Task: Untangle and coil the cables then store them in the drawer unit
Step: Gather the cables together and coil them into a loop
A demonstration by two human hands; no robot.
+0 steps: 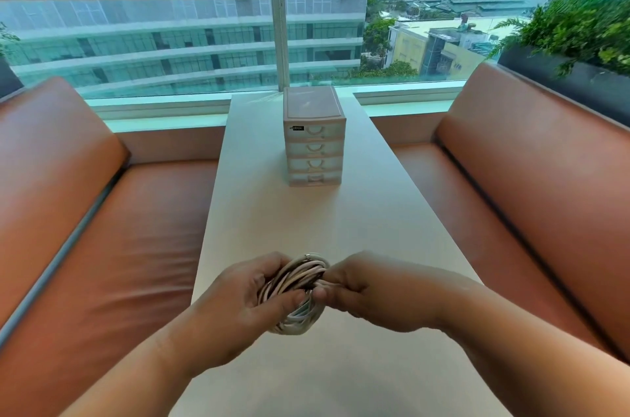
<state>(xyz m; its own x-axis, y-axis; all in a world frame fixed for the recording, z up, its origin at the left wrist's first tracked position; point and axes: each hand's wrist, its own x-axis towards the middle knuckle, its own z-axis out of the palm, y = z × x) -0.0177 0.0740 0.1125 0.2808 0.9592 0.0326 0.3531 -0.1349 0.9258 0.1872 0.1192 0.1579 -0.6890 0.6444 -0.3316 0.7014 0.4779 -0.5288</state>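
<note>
A bundle of white and beige cables is coiled into a thick ring, held just above the near part of the white table. My left hand grips the ring's left side, thumb across the strands. My right hand pinches the strands at the ring's right side. A small metal connector shows at the top of the coil. The beige drawer unit stands upright at the far middle of the table, with several drawers, all closed.
Brown leather benches flank the narrow table, one on the left and one on the right. A large window lies behind the drawer unit. A dark planter with green plants sits at the back right.
</note>
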